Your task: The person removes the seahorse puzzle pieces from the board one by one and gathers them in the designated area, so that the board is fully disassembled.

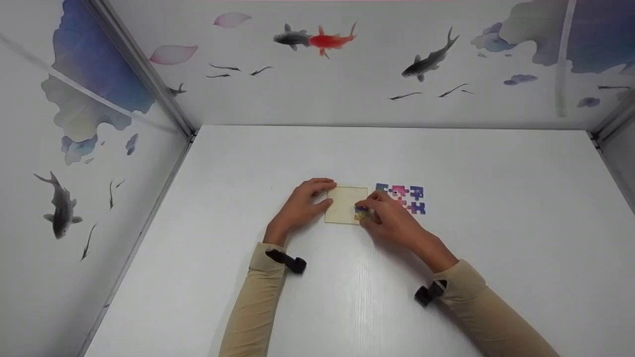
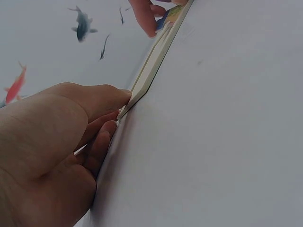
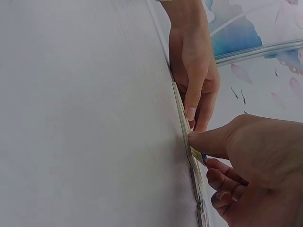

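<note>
A pale, shallow square puzzle tray [image 1: 346, 204] lies on the white table. My left hand [image 1: 306, 202] holds its left side, the thumb at the left edge and the fingertips at the far left corner. In the left wrist view, the thumb [image 2: 111, 97] touches the tray's rim [image 2: 154, 68]. With fingers and thumb my right hand [image 1: 395, 218] pinches a blue and yellow jigsaw piece [image 1: 360, 213] at the tray's near right corner. The right fingers hide part of that piece. Several pink and purple jigsaw pieces [image 1: 417, 192] lie just right of the tray, partly covered by the right hand.
The white table [image 1: 238, 163] meets a back wall [image 1: 377, 99] and a left wall [image 1: 30, 148], both printed with fish and leaves. A black wrist camera [image 1: 296, 265] sits at the left cuff and another wrist camera [image 1: 424, 295] at the right cuff.
</note>
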Demonstrator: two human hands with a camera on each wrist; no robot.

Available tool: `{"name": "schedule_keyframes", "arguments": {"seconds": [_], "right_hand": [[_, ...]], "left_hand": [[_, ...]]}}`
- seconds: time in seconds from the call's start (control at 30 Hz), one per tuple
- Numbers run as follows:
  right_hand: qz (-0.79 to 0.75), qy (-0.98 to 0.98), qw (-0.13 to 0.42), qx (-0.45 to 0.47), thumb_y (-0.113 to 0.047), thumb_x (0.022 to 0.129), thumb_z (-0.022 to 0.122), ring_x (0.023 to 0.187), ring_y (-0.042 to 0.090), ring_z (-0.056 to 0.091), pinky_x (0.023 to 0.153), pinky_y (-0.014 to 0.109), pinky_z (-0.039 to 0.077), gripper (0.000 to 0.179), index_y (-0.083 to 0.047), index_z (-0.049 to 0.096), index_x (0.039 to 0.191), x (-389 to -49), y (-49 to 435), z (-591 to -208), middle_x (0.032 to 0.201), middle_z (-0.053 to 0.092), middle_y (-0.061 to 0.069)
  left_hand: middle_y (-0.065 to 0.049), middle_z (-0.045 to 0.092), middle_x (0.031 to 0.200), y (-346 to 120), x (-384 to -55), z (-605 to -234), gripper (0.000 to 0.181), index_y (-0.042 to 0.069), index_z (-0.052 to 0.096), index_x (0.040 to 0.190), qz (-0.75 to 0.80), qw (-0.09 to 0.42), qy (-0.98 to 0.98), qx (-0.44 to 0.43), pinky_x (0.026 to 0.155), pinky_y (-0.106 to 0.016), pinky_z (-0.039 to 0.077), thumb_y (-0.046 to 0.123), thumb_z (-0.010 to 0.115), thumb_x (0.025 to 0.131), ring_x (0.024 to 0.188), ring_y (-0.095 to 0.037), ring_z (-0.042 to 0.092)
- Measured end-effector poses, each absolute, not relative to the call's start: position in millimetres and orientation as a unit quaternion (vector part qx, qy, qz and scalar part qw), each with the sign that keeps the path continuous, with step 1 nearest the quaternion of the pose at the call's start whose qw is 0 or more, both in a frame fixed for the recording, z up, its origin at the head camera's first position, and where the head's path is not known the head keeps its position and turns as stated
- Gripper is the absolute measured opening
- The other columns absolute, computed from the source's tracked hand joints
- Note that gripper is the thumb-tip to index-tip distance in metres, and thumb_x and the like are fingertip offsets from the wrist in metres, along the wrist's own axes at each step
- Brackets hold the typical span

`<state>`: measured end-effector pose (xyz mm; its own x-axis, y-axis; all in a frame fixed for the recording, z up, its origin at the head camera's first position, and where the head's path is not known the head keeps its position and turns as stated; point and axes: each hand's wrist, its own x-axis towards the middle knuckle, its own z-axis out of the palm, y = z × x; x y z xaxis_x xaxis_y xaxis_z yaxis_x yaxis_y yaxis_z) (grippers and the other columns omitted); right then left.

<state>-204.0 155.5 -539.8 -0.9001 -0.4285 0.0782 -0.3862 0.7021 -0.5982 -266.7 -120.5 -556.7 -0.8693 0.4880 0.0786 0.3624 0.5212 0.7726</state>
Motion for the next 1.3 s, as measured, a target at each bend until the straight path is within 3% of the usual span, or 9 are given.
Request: {"name": "schedule_keyframes", "arguments": {"seconds": [0.3,0.63,0.93,1.3], "right_hand": [[-0.31,0.924,0.031,-0.223,-0.013,0.101,0.078,0.096,0.019,0.063,0.084,0.035,0.061,0.039,-0.016,0.073,0.139,-201.4,154.7,-538.2,0.134,0.063,0.009],[-0.294,0.929,0.012,-0.224,-0.017,0.098,0.082,0.09,0.017,0.064,0.078,0.034,0.059,0.041,-0.016,0.073,0.138,-201.7,157.3,-537.5,0.126,0.066,0.006],[-0.294,0.938,0.031,-0.179,-0.024,0.097,0.084,0.107,0.024,0.067,0.098,0.045,0.064,0.044,-0.016,0.072,0.138,-201.8,158.8,-535.8,0.123,0.067,0.006],[-0.321,0.931,0.026,-0.171,-0.023,0.093,0.088,0.107,0.023,0.067,0.098,0.044,0.064,0.042,-0.017,0.073,0.132,-202.8,158.9,-537.6,0.124,0.07,0.005]], "left_hand": [[-0.007,0.057,0.161,-120.9,-266.0,-557.3,0.045,0.01,0.063,0.152,0.43,0.074,0.866,0.244,0.125,-0.043,0.044,0.021,0.069,0.108,0.154,-0.026,0.048],[-0.009,0.057,0.161,-121.7,-267.3,-558.1,0.045,0.008,0.064,0.151,0.438,0.074,0.86,0.253,0.124,-0.044,0.046,0.02,0.069,0.108,0.153,-0.028,0.049],[-0.008,0.057,0.161,-120.3,-267.3,-558.0,0.044,0.008,0.064,0.151,0.435,0.074,0.863,0.247,0.124,-0.044,0.046,0.019,0.069,0.108,0.153,-0.028,0.049],[-0.007,0.058,0.16,-119.8,-268.5,-558.4,0.043,0.01,0.065,0.15,0.428,0.075,0.867,0.243,0.124,-0.042,0.046,0.02,0.069,0.108,0.153,-0.026,0.05]]}}
